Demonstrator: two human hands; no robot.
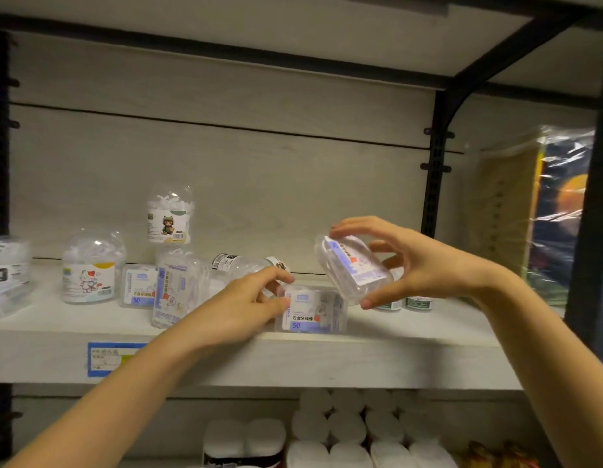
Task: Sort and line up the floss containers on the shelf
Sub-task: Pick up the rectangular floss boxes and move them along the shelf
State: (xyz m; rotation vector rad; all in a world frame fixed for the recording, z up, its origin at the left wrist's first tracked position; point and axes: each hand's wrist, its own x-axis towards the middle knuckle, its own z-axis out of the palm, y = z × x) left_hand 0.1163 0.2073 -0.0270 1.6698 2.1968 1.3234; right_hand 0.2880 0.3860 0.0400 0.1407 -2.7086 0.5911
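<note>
Pale wood-grain shelf board with a matching back panel, bounded by a black metal upright in the upper right of the frame. The right hand, centre right, grips a tilted clear plastic floss box, fingers curled over its top and thumb beneath. This box is clear of the board, its long axis running from upper left down to lower right. The left hand, at centre, pinches the upper left corner of an upright clear plastic floss box with a blue-and-white label, which stands at the front lip of the board. The held box hangs just above and to the right of the standing one; whether the two touch cannot be told. The right hand is the nearer, so setting the box in line would probably call for turning it upright and lowering it onto the bare board to the right, in front of two small green-labelled white tubs. Left of centre the room is crowded: a toppled clear bottle, a leaning clear floss box, a small square floss box, a domed clear jar with a cat label and a raised domed jar with a monkey label. With the front lip so close, a forward slip could tip a box off.
</note>
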